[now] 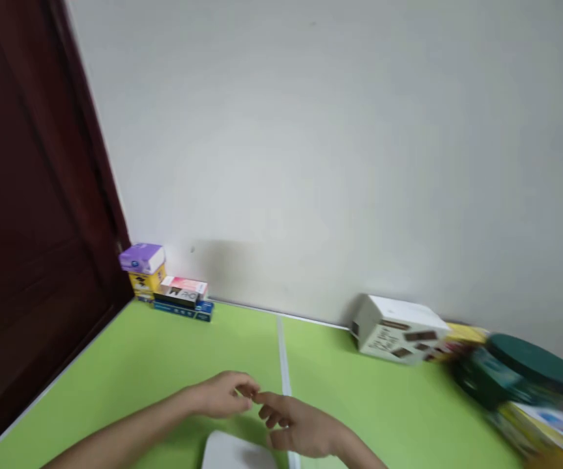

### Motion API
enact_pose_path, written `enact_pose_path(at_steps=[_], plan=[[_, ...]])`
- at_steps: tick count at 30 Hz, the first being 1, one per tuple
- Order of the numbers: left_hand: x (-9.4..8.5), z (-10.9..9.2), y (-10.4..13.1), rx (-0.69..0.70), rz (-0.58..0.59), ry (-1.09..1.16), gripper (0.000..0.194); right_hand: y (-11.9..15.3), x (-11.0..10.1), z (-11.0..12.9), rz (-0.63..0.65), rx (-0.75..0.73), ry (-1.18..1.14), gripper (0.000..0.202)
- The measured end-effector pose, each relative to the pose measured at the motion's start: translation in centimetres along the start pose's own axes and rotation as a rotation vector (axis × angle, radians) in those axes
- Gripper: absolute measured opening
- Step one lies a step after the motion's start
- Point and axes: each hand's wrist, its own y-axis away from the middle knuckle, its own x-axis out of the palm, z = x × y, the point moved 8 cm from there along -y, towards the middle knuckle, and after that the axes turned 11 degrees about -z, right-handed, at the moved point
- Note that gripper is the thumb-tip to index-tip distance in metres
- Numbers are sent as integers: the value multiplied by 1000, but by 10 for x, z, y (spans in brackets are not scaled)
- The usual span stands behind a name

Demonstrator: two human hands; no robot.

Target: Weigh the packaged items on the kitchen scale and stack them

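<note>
Above the green table, my left hand reaches in from the lower left with its fingers curved and nothing visible in them. My right hand faces it from the right, fingers bent and apart, also with nothing visible in it. The fingertips of both hands meet or nearly meet; whether they touch is unclear. Just below the hands lies a pale, rounded-corner object, cut off by the bottom edge of the view.
Small boxes and a purple-topped box are stacked at the back left. A white box stands against the wall at the right. Beyond it are a green-lidded container and a yellow box, both blurred.
</note>
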Motion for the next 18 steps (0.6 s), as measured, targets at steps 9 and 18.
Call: enact_pose_path(at_steps=[9,18], plan=[[-177,83,29,-77,-727,250,56,-131,45,74,-102,-40,-349,46],[-387,113,23,-138,-1406,150,91,-317,45,157,-430,-69,-839,56]])
